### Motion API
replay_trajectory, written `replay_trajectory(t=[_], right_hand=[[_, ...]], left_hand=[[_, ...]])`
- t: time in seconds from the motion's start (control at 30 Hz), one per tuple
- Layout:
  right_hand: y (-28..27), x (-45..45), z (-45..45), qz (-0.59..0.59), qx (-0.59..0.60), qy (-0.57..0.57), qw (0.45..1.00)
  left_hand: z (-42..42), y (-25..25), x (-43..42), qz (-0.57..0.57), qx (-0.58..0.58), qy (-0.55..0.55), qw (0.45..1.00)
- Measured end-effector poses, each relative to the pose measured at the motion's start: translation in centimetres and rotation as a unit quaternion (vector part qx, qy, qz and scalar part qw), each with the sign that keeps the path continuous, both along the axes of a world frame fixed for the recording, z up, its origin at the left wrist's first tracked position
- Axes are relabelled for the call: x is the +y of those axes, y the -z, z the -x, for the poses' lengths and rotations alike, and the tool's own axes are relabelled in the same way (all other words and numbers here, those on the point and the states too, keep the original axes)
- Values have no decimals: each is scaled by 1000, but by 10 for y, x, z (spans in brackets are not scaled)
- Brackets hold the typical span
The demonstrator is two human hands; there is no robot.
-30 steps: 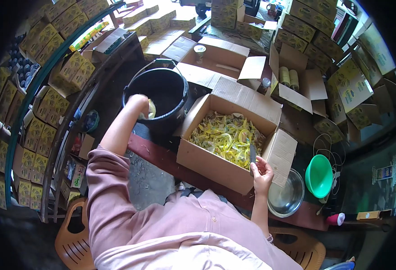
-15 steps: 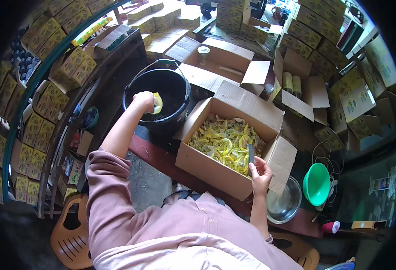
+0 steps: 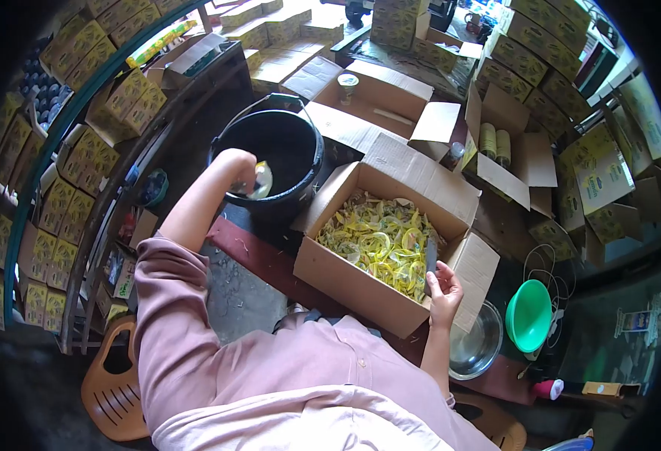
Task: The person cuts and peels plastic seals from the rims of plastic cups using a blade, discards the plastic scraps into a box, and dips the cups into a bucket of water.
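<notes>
Over the near rim of a black bucket, my left hand grips a pale yellow-and-white curved piece; its exact kind is unclear. Between the thumb and fingers of my right hand is a dark, flat, blade-like strip, pointing up. That hand is at the right front corner of an open cardboard box. Inside the box lies a heap of yellow and clear plastic scraps, many curled or ring-shaped. The bucket's depths are dark.
Right of the box are a metal basin and a green bowl. Behind stand an open carton and another with two cylindrical containers. Stacked yellow cartons fill the left shelves. An orange chair is at lower left.
My left hand has dipped slightly at the bucket's rim, and the yellow-and-white piece has turned in it. My right hand, still holding the dark strip, has shifted slightly right. The view has moved a little.
</notes>
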State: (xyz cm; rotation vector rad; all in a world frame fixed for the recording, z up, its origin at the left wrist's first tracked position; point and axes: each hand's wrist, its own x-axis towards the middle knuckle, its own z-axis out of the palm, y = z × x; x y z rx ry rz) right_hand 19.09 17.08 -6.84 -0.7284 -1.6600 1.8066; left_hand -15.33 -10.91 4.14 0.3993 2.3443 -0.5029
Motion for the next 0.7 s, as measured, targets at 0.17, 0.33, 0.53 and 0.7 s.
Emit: replay_trajectory(t=[0.17,0.33,0.53,0.7], right_hand=[[12,13,-3,124,37,4,992],[19,18,-7,168,32,18,985],[20,14,-2,166,17,16,986],[24,12,1,151,27,0,988]], left_hand=[[-5,-2,-17,-336,154,16,929],[-6,19,-44,-305,287,80,905],[-9,11,-45,-284,295,86,908],[-14,7,-44,-147,101,23,984]])
